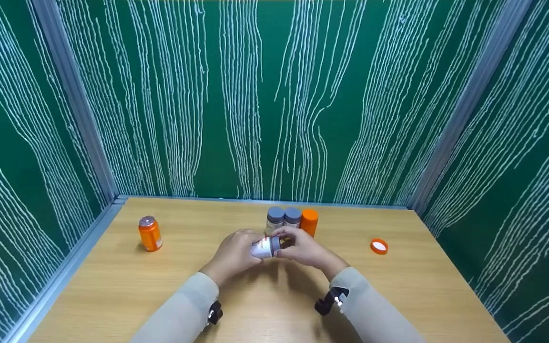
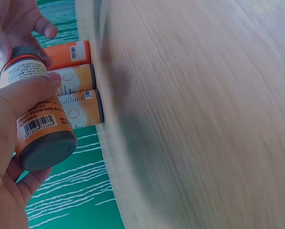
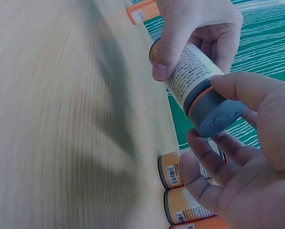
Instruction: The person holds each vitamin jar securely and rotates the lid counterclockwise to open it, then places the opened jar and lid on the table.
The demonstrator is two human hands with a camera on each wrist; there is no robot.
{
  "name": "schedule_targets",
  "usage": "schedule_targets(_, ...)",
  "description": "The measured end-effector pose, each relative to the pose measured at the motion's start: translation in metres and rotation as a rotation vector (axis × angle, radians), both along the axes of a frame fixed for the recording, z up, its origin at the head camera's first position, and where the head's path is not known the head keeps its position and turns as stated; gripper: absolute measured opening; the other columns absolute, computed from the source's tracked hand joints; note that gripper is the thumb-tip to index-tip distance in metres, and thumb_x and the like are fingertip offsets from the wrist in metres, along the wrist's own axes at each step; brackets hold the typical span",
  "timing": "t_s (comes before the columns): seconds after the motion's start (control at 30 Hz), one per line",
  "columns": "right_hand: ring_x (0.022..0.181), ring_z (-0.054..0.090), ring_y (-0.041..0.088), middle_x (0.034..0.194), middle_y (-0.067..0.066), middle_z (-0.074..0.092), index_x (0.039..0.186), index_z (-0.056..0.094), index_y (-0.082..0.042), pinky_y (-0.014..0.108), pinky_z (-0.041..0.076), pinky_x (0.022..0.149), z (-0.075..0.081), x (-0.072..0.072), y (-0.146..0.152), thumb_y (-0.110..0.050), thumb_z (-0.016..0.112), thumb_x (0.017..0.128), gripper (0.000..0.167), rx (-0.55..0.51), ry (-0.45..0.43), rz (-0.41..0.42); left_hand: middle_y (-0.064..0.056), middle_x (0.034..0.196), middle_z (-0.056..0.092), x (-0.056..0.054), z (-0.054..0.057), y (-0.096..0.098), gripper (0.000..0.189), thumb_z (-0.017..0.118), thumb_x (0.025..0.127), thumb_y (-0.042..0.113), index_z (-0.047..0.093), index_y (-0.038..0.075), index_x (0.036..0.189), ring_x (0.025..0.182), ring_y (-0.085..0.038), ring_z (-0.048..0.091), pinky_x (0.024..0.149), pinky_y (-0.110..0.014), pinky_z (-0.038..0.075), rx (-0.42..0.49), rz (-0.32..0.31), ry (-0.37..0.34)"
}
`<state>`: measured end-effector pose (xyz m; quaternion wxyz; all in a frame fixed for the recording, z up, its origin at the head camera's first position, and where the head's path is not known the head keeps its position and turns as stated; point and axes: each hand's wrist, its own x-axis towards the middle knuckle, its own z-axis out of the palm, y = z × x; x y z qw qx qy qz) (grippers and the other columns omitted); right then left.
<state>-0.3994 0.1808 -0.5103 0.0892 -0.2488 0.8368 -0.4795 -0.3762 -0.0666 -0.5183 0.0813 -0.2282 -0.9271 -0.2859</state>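
Observation:
A pill-type bottle with an orange and white label (image 3: pixel 190 71) and a grey screw cap (image 3: pixel 216 117) is held on its side above the table. My left hand (image 1: pixel 236 252) grips its body, with the thumb across the label in the left wrist view. My right hand (image 1: pixel 308 250) pinches the cap, thumb on one side and fingertips on the other. A thin orange ring shows at the cap's edge. Just behind the hands, two similar grey-capped bottles (image 1: pixel 275 214) (image 1: pixel 293 215) and an orange bottle (image 1: pixel 310 221) stand in a row, partly hidden by the right hand.
An orange container (image 1: pixel 149 234) with a speckled grey top stands at the left of the wooden table (image 1: pixel 265 314). To the right lies an orange lid (image 1: pixel 379 246) with its white inside showing. Green walls (image 1: pixel 274 95) with white wavy lines enclose the table's back and sides.

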Motion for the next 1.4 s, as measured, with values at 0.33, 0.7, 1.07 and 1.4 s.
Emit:
schedule_targets(0.33,0.099,0.074,0.029,0.125,0.013,0.074,0.146,0.07,-0.01,0.051,0.067,0.09,0.0031,0.0031,-0.0057,-0.063,0.058,0.114,0.063,0.008,-0.207,-0.218,-0.006,0.127,0.08,0.0034,0.0034,0.0044,0.047,0.099,0.09,0.018,0.083,0.015,0.133,0.112,-0.023,0.071,0.109,-0.049,0.063,0.022,0.014,0.002)
schedule_targets(0.7,0.086,0.078,0.033,0.104,0.01,0.079,0.138,0.075,-0.008,0.048,0.07,0.082,0.0029,0.0048,-0.0102,-0.062,0.062,0.112,0.061,0.045,-0.23,-0.224,-0.008,0.131,0.08,0.002,0.0017,0.0033,0.05,0.1,0.089,0.019,0.082,0.013,0.135,0.117,-0.025,0.073,0.111,-0.05,0.063,-0.004,0.009,0.025)
schedule_targets(1.07,0.099,0.072,0.026,0.13,0.013,0.076,0.141,0.075,-0.015,0.049,0.069,0.087,0.003,0.0042,-0.0059,-0.032,0.076,0.109,0.037,0.039,-0.145,-0.133,-0.006,0.124,0.08,0.0028,-0.0007,0.0006,0.043,0.1,0.088,0.019,0.083,0.013,0.127,0.109,-0.022,0.071,0.104,-0.048,0.064,0.005,-0.001,0.037)
schedule_targets(1.4,0.114,0.07,0.031,0.138,0.013,0.074,0.137,0.076,-0.015,0.041,0.069,0.092,0.0035,0.0032,-0.0027,-0.017,0.087,0.101,0.039,0.042,-0.036,-0.067,-0.007,0.128,0.078,0.0066,0.002,0.0014,0.046,0.098,0.091,0.022,0.082,0.012,0.133,0.111,-0.022,0.069,0.109,-0.049,0.063,0.016,0.024,-0.034)
